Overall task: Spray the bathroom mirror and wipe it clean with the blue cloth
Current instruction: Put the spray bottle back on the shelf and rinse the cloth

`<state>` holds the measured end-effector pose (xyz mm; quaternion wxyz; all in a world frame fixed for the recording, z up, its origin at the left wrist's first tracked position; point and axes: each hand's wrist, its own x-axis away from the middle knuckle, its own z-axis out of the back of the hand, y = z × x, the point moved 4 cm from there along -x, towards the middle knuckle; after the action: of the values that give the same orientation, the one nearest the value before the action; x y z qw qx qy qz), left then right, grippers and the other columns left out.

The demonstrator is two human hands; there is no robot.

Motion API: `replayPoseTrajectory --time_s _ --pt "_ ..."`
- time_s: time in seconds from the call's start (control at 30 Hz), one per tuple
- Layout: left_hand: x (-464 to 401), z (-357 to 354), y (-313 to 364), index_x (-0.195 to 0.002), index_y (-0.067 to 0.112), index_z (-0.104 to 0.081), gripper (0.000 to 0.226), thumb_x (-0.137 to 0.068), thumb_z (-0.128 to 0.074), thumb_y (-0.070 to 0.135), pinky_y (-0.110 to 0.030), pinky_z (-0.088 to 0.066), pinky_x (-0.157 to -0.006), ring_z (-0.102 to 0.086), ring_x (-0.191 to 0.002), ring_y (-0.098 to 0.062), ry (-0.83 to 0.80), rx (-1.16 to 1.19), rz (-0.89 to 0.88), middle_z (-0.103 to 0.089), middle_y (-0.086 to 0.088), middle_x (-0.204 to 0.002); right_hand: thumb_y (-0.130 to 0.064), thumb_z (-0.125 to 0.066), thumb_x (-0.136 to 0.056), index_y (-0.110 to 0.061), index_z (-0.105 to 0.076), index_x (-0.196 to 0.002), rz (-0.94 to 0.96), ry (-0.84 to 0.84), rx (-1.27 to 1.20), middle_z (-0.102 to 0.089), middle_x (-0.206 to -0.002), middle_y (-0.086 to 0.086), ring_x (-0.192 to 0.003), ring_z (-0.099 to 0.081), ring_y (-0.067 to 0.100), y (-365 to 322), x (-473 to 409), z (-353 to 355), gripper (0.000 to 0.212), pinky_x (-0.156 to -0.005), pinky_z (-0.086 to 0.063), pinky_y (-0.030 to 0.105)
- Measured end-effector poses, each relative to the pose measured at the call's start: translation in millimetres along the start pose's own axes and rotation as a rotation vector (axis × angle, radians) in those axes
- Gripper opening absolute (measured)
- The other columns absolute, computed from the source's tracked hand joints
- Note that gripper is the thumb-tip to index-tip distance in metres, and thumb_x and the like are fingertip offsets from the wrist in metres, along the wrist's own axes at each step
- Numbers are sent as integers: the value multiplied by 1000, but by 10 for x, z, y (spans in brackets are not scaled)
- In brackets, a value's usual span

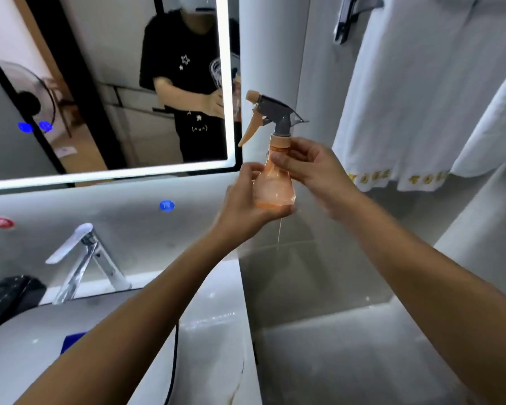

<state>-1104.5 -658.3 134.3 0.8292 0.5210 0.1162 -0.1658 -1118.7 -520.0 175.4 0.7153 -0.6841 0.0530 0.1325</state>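
An orange see-through spray bottle (275, 182) with a grey and orange trigger head is held upright in front of me, right of the mirror's lower right corner. My left hand (243, 206) cups its base and side. My right hand (313, 168) pinches its neck just under the collar. The nozzle points left toward the lit-edged mirror (105, 83), which fills the upper left. A corner of the blue cloth (72, 342) shows on the basin, mostly hidden behind my left forearm.
A chrome tap (79, 258) stands behind the white basin (21, 361) at lower left. White towels (421, 97) hang at upper right. A white counter edge (234, 317) runs below my hands, with a grey tiled floor area to its right.
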Motion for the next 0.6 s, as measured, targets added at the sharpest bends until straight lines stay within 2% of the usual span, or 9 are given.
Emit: replayPoseTrajectory --time_s 0.1,0.17,0.37,0.6 --pt "-175 84 408 -118 23 -43 74 -62 -90 35 -18 -54 -77 -59 -97 -2 -4 16 -65 -58 7 -112 -13 -71 -86 -15 -69 -107 85 26 37 -71 -101 5 -97 -68 17 -457 -40 127 21 -97 -52 36" --pt "-289 135 665 -120 22 -44 75 -62 -89 36 -15 -52 -75 -59 -99 -3 -4 21 -105 -58 8 -114 -15 -70 -87 -16 -69 -107 134 48 69 -72 -101 4 -97 -68 17 -744 -70 216 20 -95 -54 36" --pt "-628 243 1377 -115 28 -44 71 -61 -88 39 -24 -51 -82 -57 -98 -3 67 0 -198 -56 11 -110 -23 -67 -90 -11 -66 -118 258 99 159 -70 -105 1 -101 -67 19 -1471 -240 482 31 -97 -53 41" --pt "-1012 330 2007 -116 29 -43 72 -61 -87 43 -23 -52 -78 -54 -92 2 152 -52 -277 -54 12 -106 -27 -65 -91 -13 -65 -117 363 98 253 -70 -106 2 -98 -67 18 -2164 -428 728 30 -90 -55 35"
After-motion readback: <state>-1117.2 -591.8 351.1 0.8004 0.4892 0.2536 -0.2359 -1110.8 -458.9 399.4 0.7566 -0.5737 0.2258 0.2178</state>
